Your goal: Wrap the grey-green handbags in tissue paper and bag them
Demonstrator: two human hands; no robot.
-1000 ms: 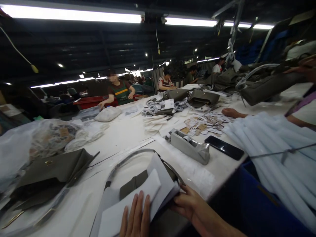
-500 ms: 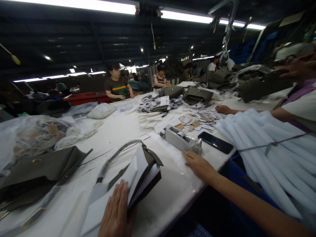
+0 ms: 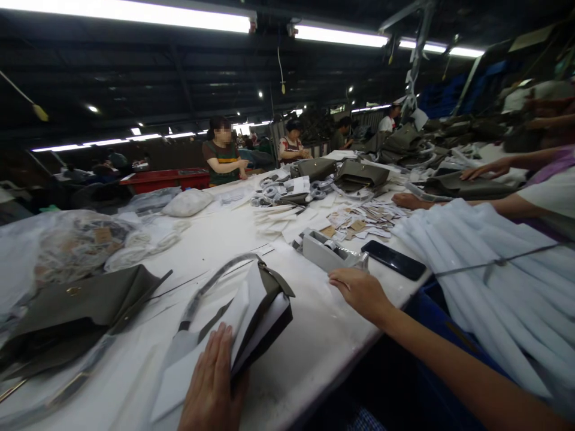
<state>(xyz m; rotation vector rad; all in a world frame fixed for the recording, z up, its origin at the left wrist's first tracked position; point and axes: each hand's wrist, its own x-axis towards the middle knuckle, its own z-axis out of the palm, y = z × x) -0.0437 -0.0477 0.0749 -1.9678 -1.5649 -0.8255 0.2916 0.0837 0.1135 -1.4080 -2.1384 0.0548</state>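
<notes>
My left hand (image 3: 211, 383) lies flat, fingers together and stretched out, on white paper wrapped over an olive-green bag (image 3: 265, 311) at the near edge of the white table (image 3: 309, 353). The bag's strap (image 3: 215, 281) curves away across the table. My right hand (image 3: 359, 290) reaches out to the grey tape dispenser (image 3: 330, 251); its fingers curl at the dispenser's near end, and whether they pinch tape is unclear. A black phone (image 3: 393, 259) lies just right of the dispenser.
Another olive bag (image 3: 76, 311) lies at the left beside plastic bags of tags (image 3: 76, 245). A bundle of white rolls (image 3: 489, 281) fills the right. Paper tags (image 3: 359, 218) and more bags lie further up. A co-worker's arms (image 3: 449, 203) rest at the right; other people work at the far end.
My right hand let go of the wrapped bag and moved up right to the tape dispenser. The left hand stays pressed on the paper. A co-worker laid a bag down at the right.
</notes>
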